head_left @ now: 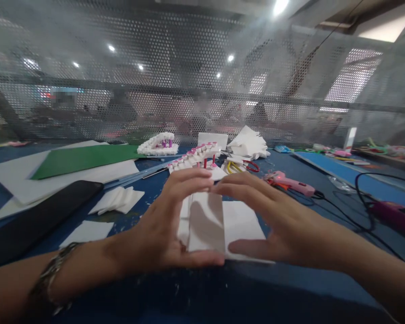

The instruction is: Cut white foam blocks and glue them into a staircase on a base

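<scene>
A folded piece of white paper [205,225] lies between my hands on the blue table, with a flat flap [241,218] out to its right. My left hand [175,220] curves around the folded part, fingers over its far edge and thumb along its near edge, gripping it. Over the flap arches my right hand [273,211], fingers spread apart from the thumb, whose tip rests on or just above the paper. Just beyond my fingertips stands a white built model [195,157] with pink dots and red posts.
Scissors [234,166] and a pink glue gun [290,183] with a cord lie right of centre. Left are white squares [118,200], a black phone-like slab [50,218] and a green sheet [84,159]. Another white model [158,145] stands behind. A perforated metal screen [189,76] closes the back.
</scene>
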Demonstrator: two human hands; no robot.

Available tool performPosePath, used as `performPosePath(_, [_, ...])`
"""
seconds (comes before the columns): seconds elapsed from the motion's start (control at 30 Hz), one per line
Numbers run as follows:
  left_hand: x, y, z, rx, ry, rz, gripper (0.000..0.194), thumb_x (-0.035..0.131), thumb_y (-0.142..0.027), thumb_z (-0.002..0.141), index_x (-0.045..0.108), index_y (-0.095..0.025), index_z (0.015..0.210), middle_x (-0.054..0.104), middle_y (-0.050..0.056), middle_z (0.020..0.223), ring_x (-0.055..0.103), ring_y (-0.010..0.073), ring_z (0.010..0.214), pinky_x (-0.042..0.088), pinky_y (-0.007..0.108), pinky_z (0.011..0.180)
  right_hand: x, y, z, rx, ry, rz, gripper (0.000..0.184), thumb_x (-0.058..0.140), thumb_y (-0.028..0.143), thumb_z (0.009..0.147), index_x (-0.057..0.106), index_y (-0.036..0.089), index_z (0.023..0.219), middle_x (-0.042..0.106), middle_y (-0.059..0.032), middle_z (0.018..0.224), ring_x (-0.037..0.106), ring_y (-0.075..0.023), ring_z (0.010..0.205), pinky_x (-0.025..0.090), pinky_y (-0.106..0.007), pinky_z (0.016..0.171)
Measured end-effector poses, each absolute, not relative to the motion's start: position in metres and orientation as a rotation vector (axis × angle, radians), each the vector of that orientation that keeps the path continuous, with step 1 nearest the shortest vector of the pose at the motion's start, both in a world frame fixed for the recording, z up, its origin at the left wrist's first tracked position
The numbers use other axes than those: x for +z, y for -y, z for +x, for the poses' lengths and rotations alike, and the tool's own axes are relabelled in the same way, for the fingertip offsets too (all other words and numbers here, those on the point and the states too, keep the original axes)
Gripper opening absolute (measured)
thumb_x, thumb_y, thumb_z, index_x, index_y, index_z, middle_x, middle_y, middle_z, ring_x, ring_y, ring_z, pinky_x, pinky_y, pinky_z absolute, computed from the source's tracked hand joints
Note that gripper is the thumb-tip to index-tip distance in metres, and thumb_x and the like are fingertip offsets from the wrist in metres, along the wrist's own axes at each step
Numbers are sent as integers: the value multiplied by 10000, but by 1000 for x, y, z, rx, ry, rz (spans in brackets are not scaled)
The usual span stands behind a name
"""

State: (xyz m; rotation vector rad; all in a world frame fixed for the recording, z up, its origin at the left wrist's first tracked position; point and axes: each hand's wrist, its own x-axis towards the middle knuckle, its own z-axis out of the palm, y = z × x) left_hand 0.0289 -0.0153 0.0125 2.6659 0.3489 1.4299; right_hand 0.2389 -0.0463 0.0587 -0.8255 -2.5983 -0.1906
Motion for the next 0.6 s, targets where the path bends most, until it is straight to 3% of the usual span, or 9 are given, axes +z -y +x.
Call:
performPosePath(0.3, [27, 4, 46, 1490, -376, 2544, 639, 634, -448, 708, 302, -230, 1208, 413, 94, 1148, 443, 245, 1078, 374, 423, 951, 56, 41, 227, -219, 2473, -849, 511, 542, 431, 752, 361, 266, 1200, 422, -107, 1224, 421, -267, 1154, 437, -411, 904])
performPosePath(0.43, [35, -4, 52, 1381, -476, 2469, 761, 639, -503, 672, 264, -218, 1270, 435, 104, 1200, 439, 256, 1119, 372, 408, 962, 58, 28, 231, -281, 2422, -892, 438, 505, 403, 785, 379, 281, 1186, 409, -102, 1236, 399, -273, 1164, 424, -440, 891])
performPosePath(0.53, [39, -16, 49, 1173, -658, 2537, 830, 626, -564, 637, 276, -187, 1288, 380, 134, 1293, 392, 285, 1172, 339, 434, 978, 56, 14, 245, -269, 2393, -975, 382, 522, 380, 776, 451, 244, 1126, 433, -111, 1221, 411, -258, 1154, 433, -415, 874])
performPosePath(0.6, [37, -26, 44, 856, -834, 2618, 803, 581, -598, 654, 323, -161, 1276, 362, 150, 1325, 356, 313, 1201, 311, 474, 979, 50, 5, 257, -177, 2394, -1011, 346, 535, 366, 768, 491, 223, 1080, 494, -108, 1162, 450, -240, 1117, 437, -395, 867])
